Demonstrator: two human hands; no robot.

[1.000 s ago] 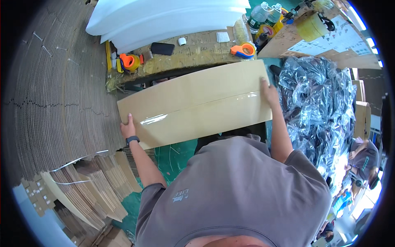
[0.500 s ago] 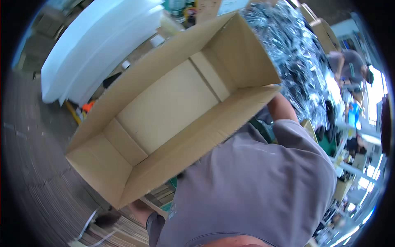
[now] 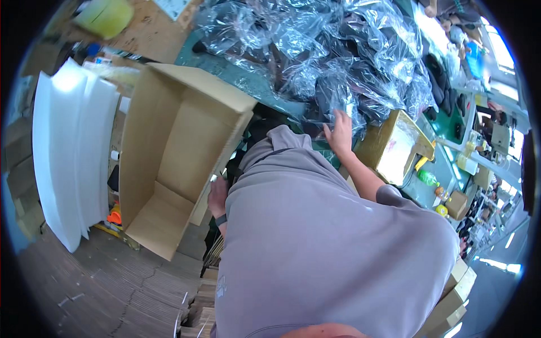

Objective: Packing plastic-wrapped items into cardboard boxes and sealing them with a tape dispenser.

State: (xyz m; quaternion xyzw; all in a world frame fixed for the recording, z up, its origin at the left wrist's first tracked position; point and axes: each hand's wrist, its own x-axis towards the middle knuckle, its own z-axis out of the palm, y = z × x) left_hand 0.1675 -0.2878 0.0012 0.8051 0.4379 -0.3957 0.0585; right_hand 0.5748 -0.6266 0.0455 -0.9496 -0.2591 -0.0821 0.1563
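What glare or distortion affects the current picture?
Head view: reflections streak the clear plastic by the right hand; head view: the windows at upper right are washed out; head view: the fisheye seems to bend the stacked cardboard at lower left, and the corners are black.

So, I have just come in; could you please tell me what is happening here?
A person stands between an open cardboard box and a heap of clear plastic bags with dark contents. The left hand is at the box's near side; whether it touches is unclear. The right hand, fingers spread, is at the heap's near edge, with nothing visibly gripped. White sheets stand on the box's other side.
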